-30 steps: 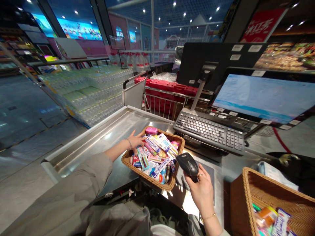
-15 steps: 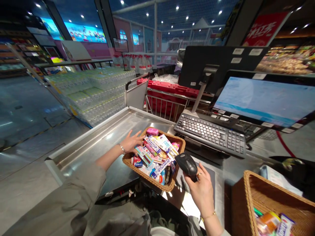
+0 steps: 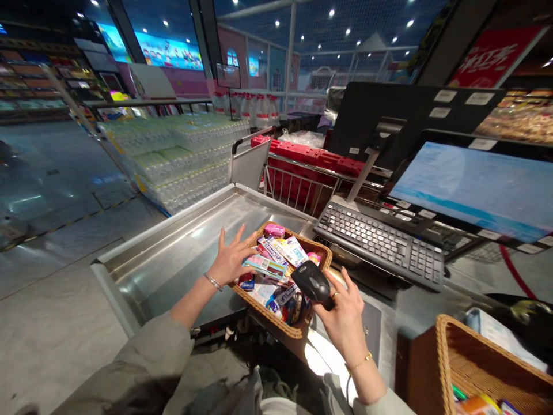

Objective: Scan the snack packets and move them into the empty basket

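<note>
My right hand (image 3: 345, 308) grips a black handheld barcode scanner (image 3: 311, 281), its head over the right side of a wicker basket (image 3: 276, 324). Small colourful packets and a pink container (image 3: 275, 230) fill this basket. My left hand (image 3: 235, 256) reaches over the basket's left rim. Between its thumb and fingers is the left end of a flat light-blue and pink packet (image 3: 270, 266); the other fingers are spread. The packet lies level with the scanner's nose, just to its left. Part of the basket's contents is hidden under the scanner.
A metal counter tray (image 3: 173, 271) with raised edges lies to the left. Behind the basket stand a keyboard (image 3: 380, 245) and a lit screen (image 3: 470, 187). At lower right is a second wicker basket (image 3: 444, 357) with some packets. A shopping cart (image 3: 298, 184) stands beyond the counter.
My left hand has taken the blue and pink packet and turned it more level. My right hand has moved the scanner left, over the basket. The view has shifted slightly left.
</note>
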`<action>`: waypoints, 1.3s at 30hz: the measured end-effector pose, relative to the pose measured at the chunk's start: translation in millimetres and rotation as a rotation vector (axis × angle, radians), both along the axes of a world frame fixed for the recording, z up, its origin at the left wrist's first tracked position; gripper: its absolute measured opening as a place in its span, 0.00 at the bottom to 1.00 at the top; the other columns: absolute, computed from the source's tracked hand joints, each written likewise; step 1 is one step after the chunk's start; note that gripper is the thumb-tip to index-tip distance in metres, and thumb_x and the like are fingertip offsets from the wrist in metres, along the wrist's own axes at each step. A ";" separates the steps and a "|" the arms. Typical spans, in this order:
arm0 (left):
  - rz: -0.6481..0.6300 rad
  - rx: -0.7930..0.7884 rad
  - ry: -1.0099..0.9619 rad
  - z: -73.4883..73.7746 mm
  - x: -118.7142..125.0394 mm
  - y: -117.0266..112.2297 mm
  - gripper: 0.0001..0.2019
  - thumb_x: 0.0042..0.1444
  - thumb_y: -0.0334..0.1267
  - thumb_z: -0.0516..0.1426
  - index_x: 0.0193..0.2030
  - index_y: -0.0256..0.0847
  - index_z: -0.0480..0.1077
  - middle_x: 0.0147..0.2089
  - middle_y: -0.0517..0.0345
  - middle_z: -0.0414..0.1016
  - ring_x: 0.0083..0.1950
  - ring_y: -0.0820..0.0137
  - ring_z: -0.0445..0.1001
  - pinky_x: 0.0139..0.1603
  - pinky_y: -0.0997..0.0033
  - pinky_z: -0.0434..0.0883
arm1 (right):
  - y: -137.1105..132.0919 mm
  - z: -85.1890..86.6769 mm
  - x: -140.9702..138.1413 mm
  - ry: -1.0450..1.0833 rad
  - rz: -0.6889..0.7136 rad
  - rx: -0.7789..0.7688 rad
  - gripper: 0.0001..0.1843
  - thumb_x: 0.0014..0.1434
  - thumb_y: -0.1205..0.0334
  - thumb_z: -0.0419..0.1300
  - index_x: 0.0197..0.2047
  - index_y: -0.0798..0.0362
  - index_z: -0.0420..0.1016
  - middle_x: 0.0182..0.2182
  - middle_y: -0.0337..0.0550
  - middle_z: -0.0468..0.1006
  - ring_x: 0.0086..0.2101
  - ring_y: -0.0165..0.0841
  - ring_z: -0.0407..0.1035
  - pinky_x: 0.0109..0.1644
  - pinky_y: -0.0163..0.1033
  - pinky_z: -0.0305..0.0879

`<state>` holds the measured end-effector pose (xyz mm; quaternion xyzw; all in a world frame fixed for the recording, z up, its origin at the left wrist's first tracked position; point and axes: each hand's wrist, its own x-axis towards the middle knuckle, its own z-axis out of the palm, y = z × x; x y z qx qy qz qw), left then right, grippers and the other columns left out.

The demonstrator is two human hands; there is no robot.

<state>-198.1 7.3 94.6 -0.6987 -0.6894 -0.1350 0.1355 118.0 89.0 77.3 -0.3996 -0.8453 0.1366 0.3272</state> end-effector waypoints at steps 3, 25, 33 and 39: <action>0.043 0.069 -0.008 -2.6 12.0 -5.0 0.17 0.52 0.51 0.63 0.49 0.54 0.74 0.68 0.57 0.61 0.73 0.47 0.45 0.64 0.25 0.25 | -3.3 5.6 -3.9 -0.048 0.038 0.022 0.09 0.51 0.61 0.59 0.37 0.48 0.77 0.58 0.40 0.72 0.65 0.51 0.48 0.64 0.66 0.44; 0.039 0.181 -0.052 5.7 49.6 4.7 0.17 0.52 0.51 0.63 0.49 0.55 0.75 0.69 0.58 0.60 0.74 0.45 0.42 0.64 0.24 0.25 | -8.7 19.5 -0.7 -0.135 0.091 0.092 0.15 0.49 0.64 0.58 0.42 0.48 0.76 0.60 0.41 0.69 0.67 0.50 0.43 0.65 0.66 0.36; 0.034 0.181 -0.061 8.4 51.6 5.0 0.16 0.52 0.49 0.63 0.49 0.55 0.75 0.68 0.57 0.60 0.74 0.46 0.42 0.64 0.24 0.24 | -9.2 21.2 0.6 -0.134 0.093 0.089 0.15 0.50 0.64 0.58 0.42 0.47 0.76 0.61 0.40 0.68 0.67 0.50 0.42 0.65 0.66 0.35; 0.037 0.185 -0.049 8.6 52.7 7.4 0.16 0.52 0.49 0.63 0.48 0.55 0.75 0.68 0.57 0.60 0.73 0.45 0.43 0.64 0.24 0.25 | -8.5 22.2 3.6 -0.127 0.089 0.091 0.15 0.50 0.64 0.58 0.43 0.47 0.76 0.61 0.41 0.68 0.68 0.49 0.42 0.65 0.66 0.35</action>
